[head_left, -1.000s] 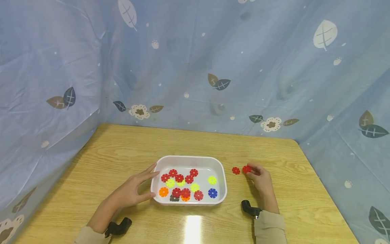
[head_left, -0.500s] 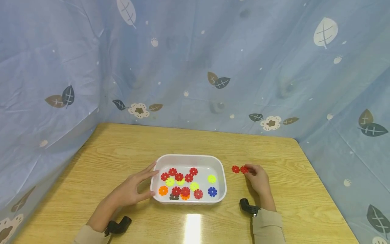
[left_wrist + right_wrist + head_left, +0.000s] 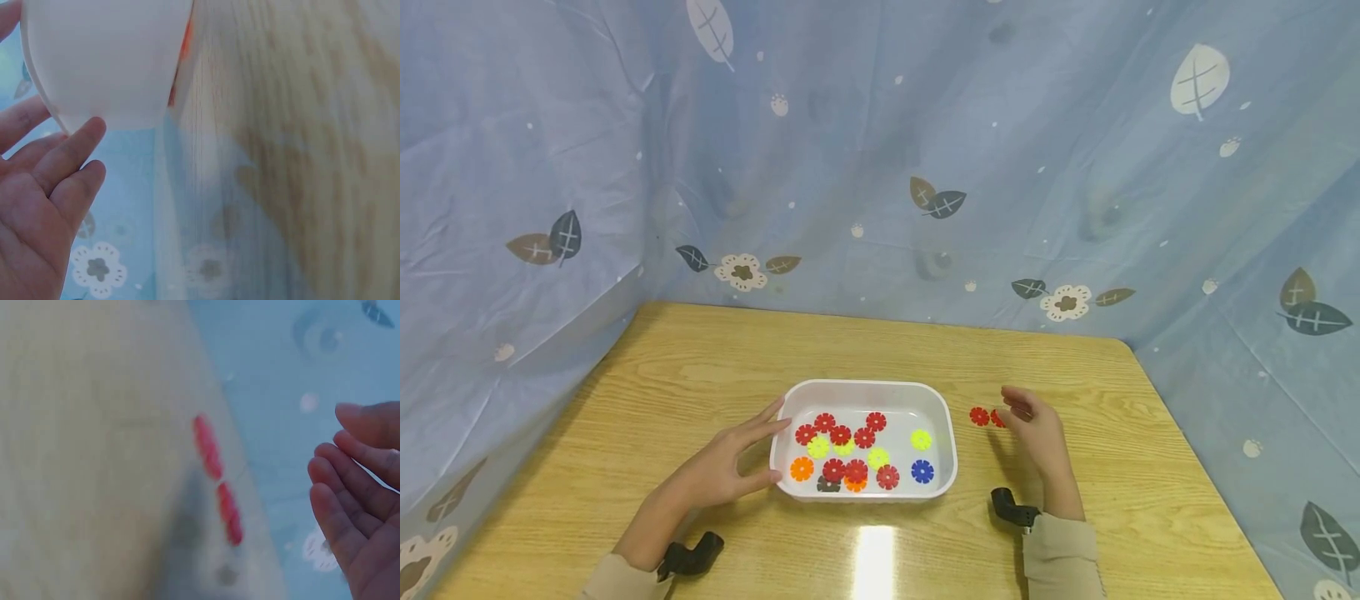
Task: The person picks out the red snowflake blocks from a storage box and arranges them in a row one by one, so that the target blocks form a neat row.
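Observation:
In the head view, my left hand (image 3: 722, 467) rests at the left end of a white plastic tray (image 3: 952, 450), fingers spread and touching its rim. The left wrist view shows fingertips (image 3: 94, 128) against the tray's outer wall. Right of the tray, two red notched plastic discs lie side by side on the table: the left one (image 3: 979, 416) and the right one (image 3: 997, 418), which is partly covered by my right hand (image 3: 1037, 433). In the right wrist view both discs lie in line, apart from the right hand's loosely bent fingers, which hold nothing.
Inside the tray lie several red discs (image 3: 888, 477), several yellow discs (image 3: 921, 440), orange discs (image 3: 802, 468), a dark grey one (image 3: 828, 484) and a blue one (image 3: 922, 472). The wooden table (image 3: 880, 342) is bordered by a patterned blue cloth (image 3: 850, 167).
My right hand slid a red disc left until it lay beside the other one, then let go and lifted slightly. The left hand stayed at the tray.

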### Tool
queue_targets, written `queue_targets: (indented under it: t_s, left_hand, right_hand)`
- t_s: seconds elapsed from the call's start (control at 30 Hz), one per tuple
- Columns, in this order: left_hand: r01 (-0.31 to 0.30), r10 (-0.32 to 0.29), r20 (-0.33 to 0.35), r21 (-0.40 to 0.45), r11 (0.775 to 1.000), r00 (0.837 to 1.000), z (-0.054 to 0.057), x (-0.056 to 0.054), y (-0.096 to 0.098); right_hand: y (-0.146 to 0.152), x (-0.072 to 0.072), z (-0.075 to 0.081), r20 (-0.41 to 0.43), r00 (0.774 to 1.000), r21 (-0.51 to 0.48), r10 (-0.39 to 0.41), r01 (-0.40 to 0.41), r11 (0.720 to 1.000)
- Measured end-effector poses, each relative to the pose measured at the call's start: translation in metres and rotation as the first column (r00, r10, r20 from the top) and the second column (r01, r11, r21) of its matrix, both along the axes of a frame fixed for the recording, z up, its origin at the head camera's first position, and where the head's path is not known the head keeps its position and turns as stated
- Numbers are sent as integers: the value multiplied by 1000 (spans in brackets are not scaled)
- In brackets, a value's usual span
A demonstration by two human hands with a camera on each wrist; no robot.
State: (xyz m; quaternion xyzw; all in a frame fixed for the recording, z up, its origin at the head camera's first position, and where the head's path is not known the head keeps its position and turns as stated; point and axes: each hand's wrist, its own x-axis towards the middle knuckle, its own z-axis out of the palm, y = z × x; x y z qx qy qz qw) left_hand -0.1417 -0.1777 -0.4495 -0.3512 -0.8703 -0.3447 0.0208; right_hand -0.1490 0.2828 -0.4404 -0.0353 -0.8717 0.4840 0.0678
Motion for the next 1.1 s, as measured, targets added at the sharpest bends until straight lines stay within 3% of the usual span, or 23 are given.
queue_targets:
  t_s: [0.23, 0.4, 0.6, 0.77, 1.1]
  left_hand:
    - [-13, 13, 14, -5, 1000, 1000, 2, 1, -1]
    - [-10, 11, 26, -11, 1000, 1000, 3, 2, 0]
    - [-5, 6, 29, -13, 1000, 1000, 5, 2, 1]
    - [-9, 9, 34, -7, 1000, 999, 8, 2, 2]
    - [-7, 7, 29, -1, 1000, 1000, 6, 2, 2]
  right_hand:
    - [-24, 1, 24, -36, 991, -43, 126, -127, 991]
    - [-49, 4, 33, -42, 964, -67, 262, -264, 962]
    - [-79, 11, 32, -38, 910, -105, 413, -415, 904]
    - [-97, 13, 28, -37, 869, -129, 494, -494, 860]
    - [-117, 13, 22, -19, 832, -115, 554, -553, 825]
